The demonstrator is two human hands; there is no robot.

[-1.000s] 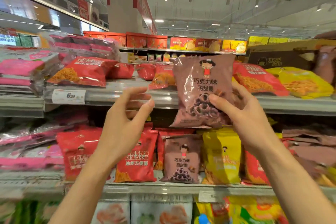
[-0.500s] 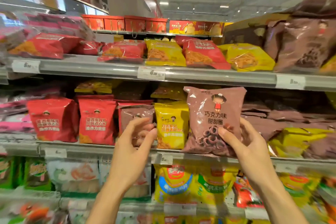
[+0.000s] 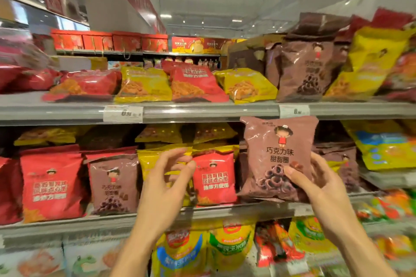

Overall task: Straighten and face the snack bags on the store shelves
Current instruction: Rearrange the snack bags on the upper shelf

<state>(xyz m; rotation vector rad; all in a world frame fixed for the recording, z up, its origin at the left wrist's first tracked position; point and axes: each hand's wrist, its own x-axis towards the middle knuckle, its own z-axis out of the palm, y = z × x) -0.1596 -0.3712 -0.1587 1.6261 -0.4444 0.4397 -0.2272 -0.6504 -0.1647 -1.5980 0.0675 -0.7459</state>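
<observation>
1. My right hand (image 3: 319,184) holds a brown chocolate ring snack bag (image 3: 278,157) by its lower right corner. The thumb lies on the front and the other fingers are behind it, so the bag is pinched, not squeezed. I judge that this light grip is there to keep the rings inside whole.

2. I hold the bag upright, with the printed face toward me, in front of the middle shelf (image 3: 220,211) and just under the upper shelf edge (image 3: 202,111). Its lower edge is near the shelf board; I cannot tell if it already touches.

3. My left hand (image 3: 167,177) holds nothing. Its fingers are loosely bent and spread, in front of a yellow snack bag (image 3: 149,161) and beside a red noodle snack bag (image 3: 213,181). I think it is ready to push these neighbours aside.

4. Behind my bag, on the right, darker brown bags (image 3: 337,159) lie low and flat. That seems the proper place for this one, since like goes with like.

5. Further left another brown bag (image 3: 112,186) stands between a large red bag (image 3: 50,183) and the yellow one, probably misplaced.

6. On the upper shelf a brown bag (image 3: 304,69) stands upright, while the red and yellow ones there lie flat.
</observation>
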